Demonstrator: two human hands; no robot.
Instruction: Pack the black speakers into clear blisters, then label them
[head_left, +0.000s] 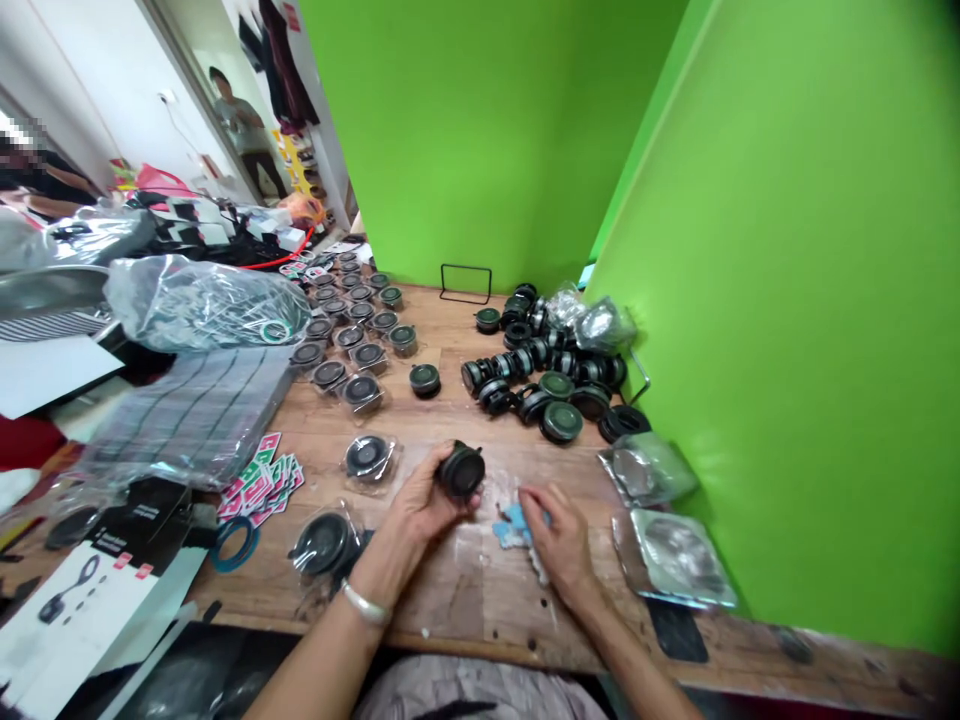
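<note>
A round black suction cup base [461, 472] is gripped in my left hand [429, 500], its flat dark face tilted toward me. A bracelet is on that wrist. Curled low over the table, my right hand [559, 535] has its fingers closed on a crumpled light blue cloth [513, 527], part of which is hidden beneath them. Left of my left hand, one suction cup base [367, 457] and a larger one [325, 543] lie in clear film. A bare base [425, 380] stands beyond my hands.
Wrapped bases [361, 312] fill the back left; loose black parts [540, 375] are heaped at the back right. Clear plastic packs [679, 555] lie right, beside the green panel [810, 300]. Printed cards [262, 482] and blue rings [235, 545] lie left. A person [247, 130] stands far back.
</note>
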